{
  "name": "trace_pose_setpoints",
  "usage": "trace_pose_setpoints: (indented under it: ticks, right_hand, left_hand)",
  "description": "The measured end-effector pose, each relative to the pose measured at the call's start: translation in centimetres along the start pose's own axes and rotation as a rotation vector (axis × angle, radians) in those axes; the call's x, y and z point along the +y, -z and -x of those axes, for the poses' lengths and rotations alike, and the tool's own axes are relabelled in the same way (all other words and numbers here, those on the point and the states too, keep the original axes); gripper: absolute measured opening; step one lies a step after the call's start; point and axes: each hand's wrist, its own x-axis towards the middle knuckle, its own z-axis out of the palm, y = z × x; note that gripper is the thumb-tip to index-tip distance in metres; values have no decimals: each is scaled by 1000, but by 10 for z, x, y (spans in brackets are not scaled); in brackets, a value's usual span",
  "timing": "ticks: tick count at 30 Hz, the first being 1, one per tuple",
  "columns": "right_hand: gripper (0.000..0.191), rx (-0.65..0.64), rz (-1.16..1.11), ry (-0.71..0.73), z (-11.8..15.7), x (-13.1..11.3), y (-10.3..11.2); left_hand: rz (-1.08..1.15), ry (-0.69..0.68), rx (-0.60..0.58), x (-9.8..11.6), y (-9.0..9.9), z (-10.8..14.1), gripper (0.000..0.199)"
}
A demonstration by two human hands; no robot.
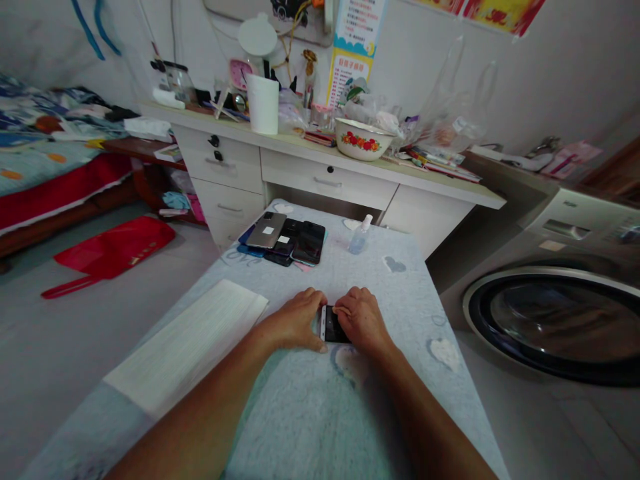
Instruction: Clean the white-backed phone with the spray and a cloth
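A smartphone [334, 328] with a dark screen and a pale edge lies screen up on the cloth-covered table. My left hand [301, 320] grips its left end, thumb at the near side and fingers at the far side. Over the right part of the screen, my right hand [363, 317] is closed, its fingertips pressed down on the glass. Whatever those fingers may be pinching is too small to make out, and the hand hides the phone's right end.
Several phones [309, 241] lie piled at the table's far left. A clear spray bottle [360, 235] stands to their right. White paper sheets [193, 343] lie beside my left forearm. Beyond are a cluttered desk [295, 148] and, at right, a washing machine [555, 267].
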Motion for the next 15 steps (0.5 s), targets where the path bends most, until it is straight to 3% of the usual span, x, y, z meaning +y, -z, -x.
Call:
trace_pose_setpoints:
  ticks: [6, 15]
  right_hand:
    - [16, -7, 16, 36, -3, -7, 0]
    - [17, -65, 88, -53, 6, 18, 21]
  left_hand:
    - [-8, 26, 29, 3, -2, 0, 58]
    - [-28, 33, 32, 0, -4, -1, 53]
